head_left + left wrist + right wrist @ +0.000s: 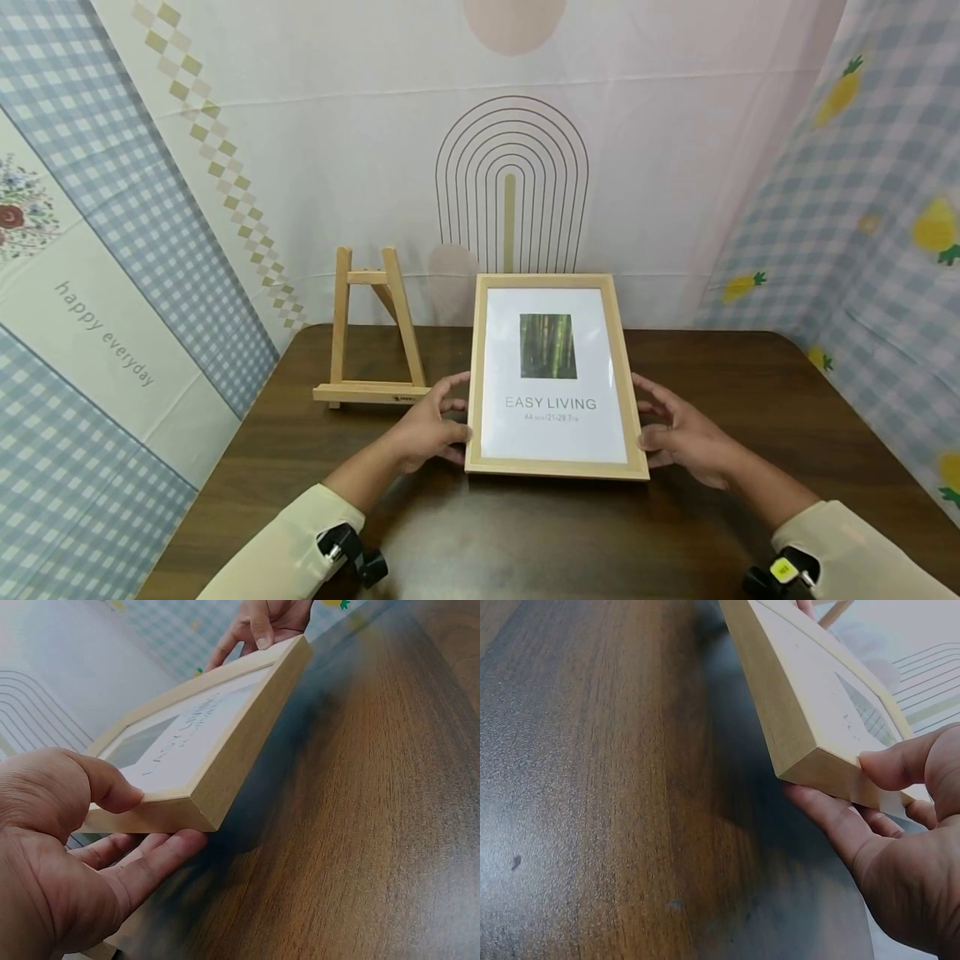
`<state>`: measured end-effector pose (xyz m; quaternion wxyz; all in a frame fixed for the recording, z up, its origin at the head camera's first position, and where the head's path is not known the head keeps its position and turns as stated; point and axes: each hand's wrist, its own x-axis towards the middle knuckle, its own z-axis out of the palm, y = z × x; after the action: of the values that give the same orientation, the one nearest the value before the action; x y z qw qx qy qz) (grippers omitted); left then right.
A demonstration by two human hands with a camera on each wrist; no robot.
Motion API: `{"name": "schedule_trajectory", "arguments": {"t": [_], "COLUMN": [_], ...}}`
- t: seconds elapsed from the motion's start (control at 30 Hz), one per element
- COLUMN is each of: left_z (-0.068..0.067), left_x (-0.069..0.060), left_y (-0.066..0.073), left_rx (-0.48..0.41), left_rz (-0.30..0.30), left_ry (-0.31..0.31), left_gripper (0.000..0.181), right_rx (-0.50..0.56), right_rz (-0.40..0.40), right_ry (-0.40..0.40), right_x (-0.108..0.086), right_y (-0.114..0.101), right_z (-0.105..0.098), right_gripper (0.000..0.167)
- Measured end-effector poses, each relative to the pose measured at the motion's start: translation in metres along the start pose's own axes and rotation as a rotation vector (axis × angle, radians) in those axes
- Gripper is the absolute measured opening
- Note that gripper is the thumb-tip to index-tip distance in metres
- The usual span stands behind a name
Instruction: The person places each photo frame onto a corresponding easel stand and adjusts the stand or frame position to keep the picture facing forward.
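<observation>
A light wooden picture frame (pixel 557 468) with a white "EASY LIVING" insert is held tilted, its near edge above the table. My left hand (pixel 431 427) grips its left side, thumb on the front border and fingers beneath, as the left wrist view shows of the hand (pixel 82 847) and frame (pixel 244 750). On the opposite side my right hand (pixel 686 435) pinches the border the same way; in the right wrist view the hand (pixel 907 847) has its thumb on the frame's (pixel 780 697) face and fingers underneath.
A small wooden easel (pixel 375 388) stands on the brown table (pixel 300 467) to the left of the picture frame, close to my left hand. Behind the table hangs a patterned cloth (pixel 360 167), with checked cloth (pixel 787 225) at the right.
</observation>
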<state>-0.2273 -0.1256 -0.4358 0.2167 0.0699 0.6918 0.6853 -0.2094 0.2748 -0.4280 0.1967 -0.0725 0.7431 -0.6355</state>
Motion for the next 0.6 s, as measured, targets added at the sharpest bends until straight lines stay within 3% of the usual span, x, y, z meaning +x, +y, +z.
{"name": "schedule_trajectory", "arguments": {"t": [0.6], "left_z": [-0.0015], "left_x": [0.0021], "left_y": [0.0018], "left_rx": [0.042], "left_rz": [0.037], "left_ry": [0.009], "left_gripper": [0.086], "right_rx": [0.000], "right_rz": [-0.049], "right_ry": [-0.004], "right_x": [0.0019], "right_y": [-0.0004], "right_z": [0.0004], "right_gripper": [0.098]}}
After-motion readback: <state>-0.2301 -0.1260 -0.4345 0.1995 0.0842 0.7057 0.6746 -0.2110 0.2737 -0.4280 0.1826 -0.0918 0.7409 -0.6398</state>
